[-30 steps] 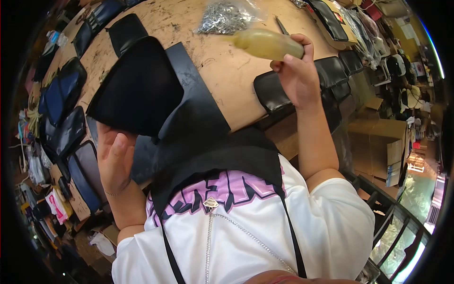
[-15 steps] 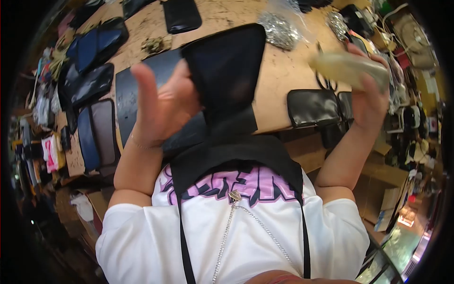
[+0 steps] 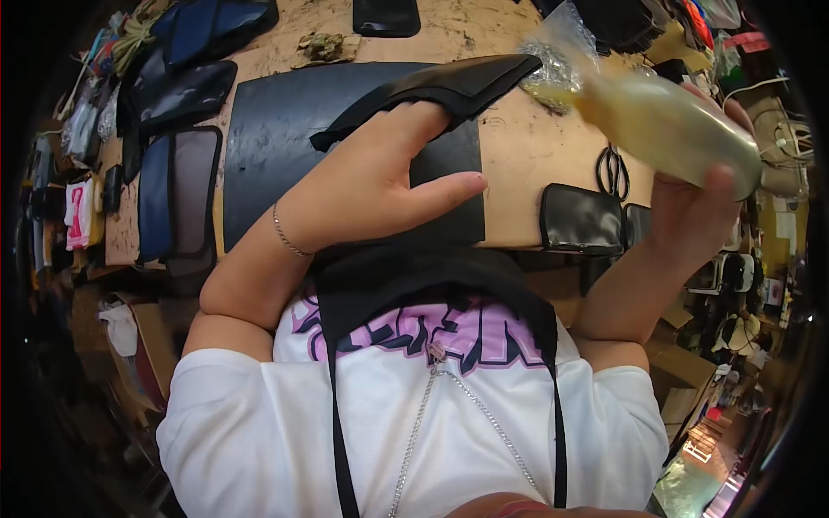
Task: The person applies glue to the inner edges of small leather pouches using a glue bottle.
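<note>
My left hand [image 3: 370, 181] carries a black pouch-like piece [image 3: 471, 76], tilted with its edge toward me. The fingers are hidden under or within the piece, and the thumb sticks out free to the right. Below them lies a dark flat mat or sheet [image 3: 276, 168] on the table. On the other side, my right hand [image 3: 698, 203] is wrapped round a translucent, yellowish squeeze bottle [image 3: 678, 125], raised on its side with the narrow end pointing left, toward the black piece. That tip is blurred.
Black-handled scissors [image 3: 613, 177] lie right of the mat, behind a shiny black pouch [image 3: 580, 217]. A clear bag of silvery bits [image 3: 553, 56] sits at the back. Blue and black pouches [image 3: 181, 181] line the left side. A brownish clump [image 3: 321, 47] rests behind the mat.
My left hand has turned over, swinging the black piece from upright to nearly flat, edge-on. The bottle in my right hand has moved a little right and tilted further. The camera view has shifted.
</note>
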Motion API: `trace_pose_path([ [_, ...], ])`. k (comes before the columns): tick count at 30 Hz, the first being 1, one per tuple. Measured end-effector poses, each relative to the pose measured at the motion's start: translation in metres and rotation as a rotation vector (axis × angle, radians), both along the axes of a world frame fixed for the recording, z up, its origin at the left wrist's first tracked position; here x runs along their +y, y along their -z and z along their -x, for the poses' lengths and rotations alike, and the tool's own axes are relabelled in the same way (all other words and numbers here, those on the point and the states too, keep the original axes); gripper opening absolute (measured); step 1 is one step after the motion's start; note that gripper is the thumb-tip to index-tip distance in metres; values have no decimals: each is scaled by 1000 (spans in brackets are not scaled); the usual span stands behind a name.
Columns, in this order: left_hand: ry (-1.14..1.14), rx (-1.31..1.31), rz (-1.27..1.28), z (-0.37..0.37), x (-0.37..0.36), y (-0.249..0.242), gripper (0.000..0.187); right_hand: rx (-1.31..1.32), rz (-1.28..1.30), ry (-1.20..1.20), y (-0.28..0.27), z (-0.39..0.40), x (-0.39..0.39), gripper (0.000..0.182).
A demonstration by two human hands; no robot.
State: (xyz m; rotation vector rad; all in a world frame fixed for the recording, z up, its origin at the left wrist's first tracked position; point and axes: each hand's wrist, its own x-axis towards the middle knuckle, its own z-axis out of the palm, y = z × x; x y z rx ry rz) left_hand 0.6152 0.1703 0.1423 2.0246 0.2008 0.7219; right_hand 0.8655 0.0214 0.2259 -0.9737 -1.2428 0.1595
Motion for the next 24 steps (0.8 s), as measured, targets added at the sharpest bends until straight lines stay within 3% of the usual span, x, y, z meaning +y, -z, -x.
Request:
trace_pose_path([
  [1, -40, 9, -99, 0, -1, 4, 56, -20, -24, 8, 7, 8, 2, 55],
  [4, -22, 237, -11, 8, -10, -16, 62, 125, 11, 63, 23, 20, -3, 64],
  [7, -45, 77, -113, 3, -11, 3, 56, 178, 61, 86, 32, 25, -7, 66],
  [12, -88, 140, -132, 3, -18, 2, 51, 238, 103, 83, 39, 28, -11, 67],
  [22, -78, 59, -15, 3, -25, 12, 48, 7, 89, 134, 50, 32, -15, 61],
  [24, -94, 126, 8, 5, -26, 8, 55, -53, 67, 154, 52, 31, -17, 61],
])
